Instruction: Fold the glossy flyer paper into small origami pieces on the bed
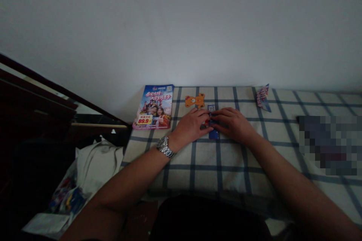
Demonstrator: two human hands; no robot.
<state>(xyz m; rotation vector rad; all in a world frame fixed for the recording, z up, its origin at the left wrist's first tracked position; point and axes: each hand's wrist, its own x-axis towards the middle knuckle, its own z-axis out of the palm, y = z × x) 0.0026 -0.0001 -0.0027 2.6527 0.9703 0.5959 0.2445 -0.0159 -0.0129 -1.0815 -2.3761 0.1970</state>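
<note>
Between my two hands lies a narrow folded flyer point(214, 134), blue at its lower end with a small printed code at the top. My left hand point(192, 123), with a silver watch on the wrist, presses the flyer's left side with bent fingers and thumb. From the other side, my right hand point(233, 124) has its fingers closed on the right edge. The middle of the flyer is partly hidden under the fingers. A stack of flyers point(155, 106) with bright pink and blue print lies left of my hands.
A checked cloth point(181, 173) covers the surface, bearing a printed bear point(195, 100). Against the wall at right stands a folded paper piece point(263, 98). A blurred-out dark item point(328, 145) lies far right. White bags point(98, 165) sit below, left, beside dark wooden rails point(56, 94).
</note>
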